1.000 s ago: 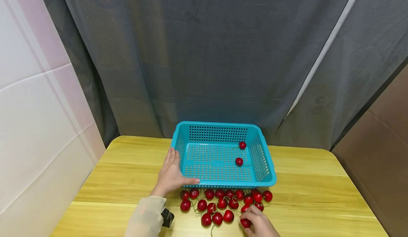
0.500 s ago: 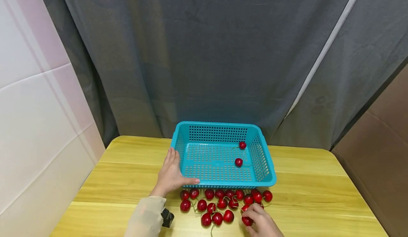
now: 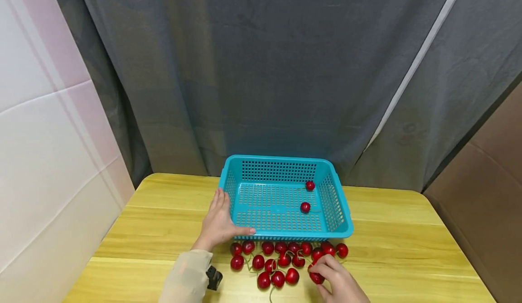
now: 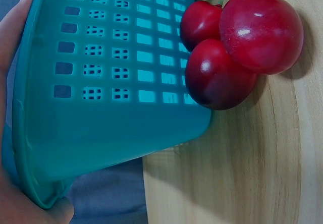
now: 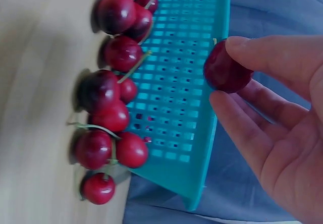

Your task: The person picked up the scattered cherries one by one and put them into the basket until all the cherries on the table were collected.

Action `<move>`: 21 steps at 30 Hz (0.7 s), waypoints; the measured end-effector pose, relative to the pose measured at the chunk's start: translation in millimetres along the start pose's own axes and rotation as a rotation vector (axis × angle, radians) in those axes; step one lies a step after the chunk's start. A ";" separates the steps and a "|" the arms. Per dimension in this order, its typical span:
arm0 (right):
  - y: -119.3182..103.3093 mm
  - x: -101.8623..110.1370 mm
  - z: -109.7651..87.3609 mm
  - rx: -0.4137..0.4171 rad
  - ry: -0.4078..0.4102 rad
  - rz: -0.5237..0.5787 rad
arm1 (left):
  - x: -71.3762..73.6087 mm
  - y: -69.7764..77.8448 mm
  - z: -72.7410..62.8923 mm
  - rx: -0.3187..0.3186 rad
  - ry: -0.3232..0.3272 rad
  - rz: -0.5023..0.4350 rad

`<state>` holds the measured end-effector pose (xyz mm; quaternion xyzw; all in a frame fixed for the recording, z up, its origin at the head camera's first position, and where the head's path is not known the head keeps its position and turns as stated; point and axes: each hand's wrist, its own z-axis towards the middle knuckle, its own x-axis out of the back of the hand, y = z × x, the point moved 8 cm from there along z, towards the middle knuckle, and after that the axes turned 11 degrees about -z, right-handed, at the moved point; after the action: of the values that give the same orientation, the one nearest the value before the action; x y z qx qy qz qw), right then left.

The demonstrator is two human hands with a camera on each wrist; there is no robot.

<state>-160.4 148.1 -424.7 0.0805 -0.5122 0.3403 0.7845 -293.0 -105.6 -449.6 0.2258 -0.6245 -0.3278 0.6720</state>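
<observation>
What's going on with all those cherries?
A person is picking up cherries by hand. The right hand pinches one cherry, while the left hand rests on a near corner of the blue basket. Two cherries are inside it, and many more lie on the table along its near side.

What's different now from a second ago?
The right hand, pinching a cherry, has moved slightly toward the basket, bringing that cherry along. Nothing was let go. The left hand still rests on the basket's rim, the basket stayed put, and two cherries remain inside.
</observation>
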 end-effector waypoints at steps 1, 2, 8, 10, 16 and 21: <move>-0.4 1.4 1.6 -0.001 -0.009 -0.002 | -0.1 0.1 0.1 0.001 0.000 0.000; -0.6 2.8 3.2 -0.003 -0.017 -0.003 | -0.2 0.2 0.1 0.001 -0.001 0.002; -2.7 16.8 16.2 0.017 0.015 -0.020 | -0.2 1.5 1.0 -0.008 0.007 0.018; -2.7 20.4 20.6 0.012 0.025 -0.041 | -0.2 2.1 1.0 -0.009 0.007 0.018; 1.4 24.6 34.4 -0.006 0.023 -0.069 | -0.6 2.5 0.8 -0.007 0.002 0.012; 7.1 33.5 47.3 0.073 0.118 -0.013 | -0.2 2.5 0.8 -0.007 0.006 0.007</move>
<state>-192.1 146.1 -375.6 0.0923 -0.4516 0.3579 0.8121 -293.4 -103.6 -447.9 0.2225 -0.6221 -0.3270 0.6757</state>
